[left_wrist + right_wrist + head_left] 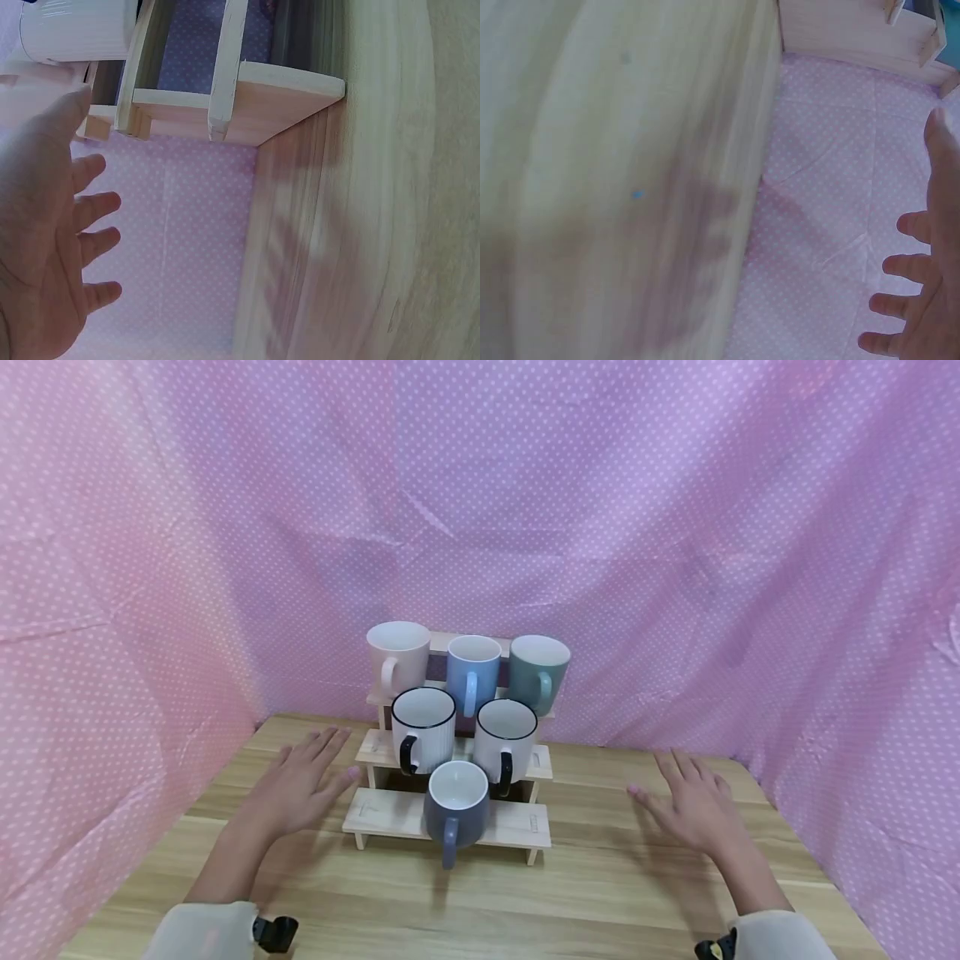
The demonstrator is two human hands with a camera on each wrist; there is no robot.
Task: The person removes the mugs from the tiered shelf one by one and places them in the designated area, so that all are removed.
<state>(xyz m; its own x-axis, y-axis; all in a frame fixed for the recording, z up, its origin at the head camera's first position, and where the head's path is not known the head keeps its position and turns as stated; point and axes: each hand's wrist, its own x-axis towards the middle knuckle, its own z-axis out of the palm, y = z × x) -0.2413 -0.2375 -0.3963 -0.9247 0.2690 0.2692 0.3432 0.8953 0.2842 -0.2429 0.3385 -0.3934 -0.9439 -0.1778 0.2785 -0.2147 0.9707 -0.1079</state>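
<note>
A stepped wooden rack (382,810) bears several mugs in the head view. On its lowest step sits a dark grey mug (456,814), handle toward me. The middle step carries two white mugs with black rims and handles, a left one (435,735) and a right one (495,750). Along the top stand a pale pink mug (401,664), a light blue mug (480,681) and a green mug (532,681). My left hand (296,785) hovers left of the rack, fingers extended and holding nothing. To the right, my right hand (693,802) is likewise spread and holds nothing.
The rack stands on a wood-grain table (585,893). Pink and lilac dotted cloth (600,527) hangs behind and along both sides. Hand shadows fall on the tabletop. Black wrist straps (275,933) show at the sleeve cuffs.
</note>
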